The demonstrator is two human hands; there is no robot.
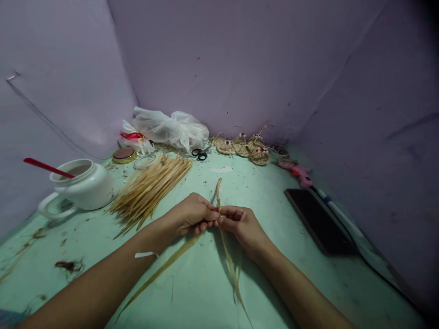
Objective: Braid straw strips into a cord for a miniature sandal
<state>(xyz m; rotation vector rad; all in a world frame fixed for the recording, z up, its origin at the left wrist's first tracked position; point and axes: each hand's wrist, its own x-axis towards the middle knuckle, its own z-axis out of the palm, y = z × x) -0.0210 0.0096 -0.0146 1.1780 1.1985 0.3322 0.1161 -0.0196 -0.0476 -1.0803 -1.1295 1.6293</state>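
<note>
A short braid of dried plant fibre [218, 189] stands up between my two hands, its finished end pointing to the wall. My left hand [197, 214] pinches it from the left with thumb and fingers. From the right, my right hand [240, 224] pinches the same spot, fingertips almost touching the left thumb. Loose flat strands [228, 256] hang from the grip toward me, one trailing left under my left wrist and others running down to the right. The exact crossing of the strands is hidden by my fingers.
Left lie a bundle of dried strips [154, 187] and a white pot [89, 189] with a red stick. Behind are a plastic bag [171, 128], black-handled scissors [200, 154] and woven pieces [242, 147]. A pink glue gun [300, 173] and dark phone [318, 221] lie right.
</note>
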